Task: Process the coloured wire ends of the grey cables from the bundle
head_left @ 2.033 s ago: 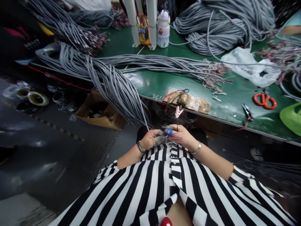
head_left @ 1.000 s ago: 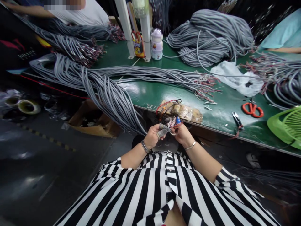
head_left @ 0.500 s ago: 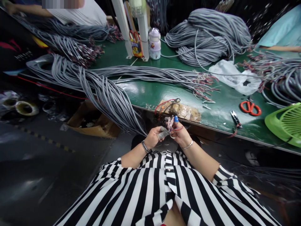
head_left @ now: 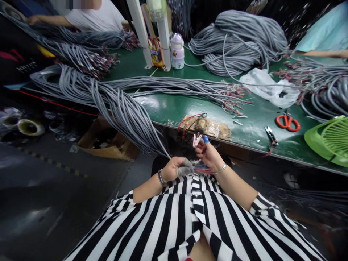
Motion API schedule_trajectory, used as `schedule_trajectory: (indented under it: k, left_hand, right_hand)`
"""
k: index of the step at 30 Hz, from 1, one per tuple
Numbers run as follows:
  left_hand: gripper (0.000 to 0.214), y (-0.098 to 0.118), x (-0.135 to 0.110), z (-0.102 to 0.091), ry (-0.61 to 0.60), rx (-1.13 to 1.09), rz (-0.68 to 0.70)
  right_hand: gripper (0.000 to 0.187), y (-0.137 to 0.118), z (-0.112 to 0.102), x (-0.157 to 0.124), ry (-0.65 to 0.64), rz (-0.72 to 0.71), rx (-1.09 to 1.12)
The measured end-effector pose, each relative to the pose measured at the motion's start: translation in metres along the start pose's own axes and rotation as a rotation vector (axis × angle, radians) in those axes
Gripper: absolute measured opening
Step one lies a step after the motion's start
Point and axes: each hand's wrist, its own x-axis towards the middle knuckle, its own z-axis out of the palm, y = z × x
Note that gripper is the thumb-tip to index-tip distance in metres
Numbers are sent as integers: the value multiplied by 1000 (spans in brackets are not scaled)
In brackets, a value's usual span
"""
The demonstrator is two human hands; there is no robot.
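My left hand [head_left: 174, 169], with grey covers on its fingertips, is closed on the end of a grey cable, where red and blue wires [head_left: 203, 169] fan out to the right. My right hand [head_left: 211, 156], a blue cover on one fingertip, is closed on a pale pink clip [head_left: 197, 140] that looks like a clothes peg. It is above and right of the left hand, and the wires pass under it. From the left, a thick bundle of grey cables [head_left: 127, 116] hangs over the table edge towards my left hand.
On the green table [head_left: 174, 105] lie orange-handled scissors [head_left: 288, 123], small cutters [head_left: 271, 135], a plastic bag [head_left: 272, 87] and a large cable coil [head_left: 239, 40]. A wooden block [head_left: 214, 128] sits at the edge, a green fan [head_left: 328, 141] at right. Other people sit across.
My hands have moved apart: the left has dropped down and left with the cable end, and the right has lifted the pink clip away from the wires.
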Motion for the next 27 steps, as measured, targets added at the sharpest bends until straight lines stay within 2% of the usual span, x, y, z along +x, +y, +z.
schedule_trajectory:
  k: [2,5,8,12,17,27]
  left_hand:
    - [39,-3,-12,-1,3,-8,-15]
    - [37,-12,-22,-7,148,-35,18]
    - [36,-17,-23,-13,253,-20,49]
    - [40,-11,-19,-10,311,5,34]
    - [43,-4,-15,-3,337,29,2]
    - [42,-6,-16,-4,317,95,1]
  right_hand:
    - [48,2,-7,-3,1,14,-23]
    - [47,9,-16,-9,-13,46,-65]
    - [42,15,-20,-17,-54,88,-113]
    - [35,16,-17,-28,-85,154,-177]
    - [35,12,-14,-34,-88,125,-230]
    - [30,11,-17,-38,-46,22,-268]
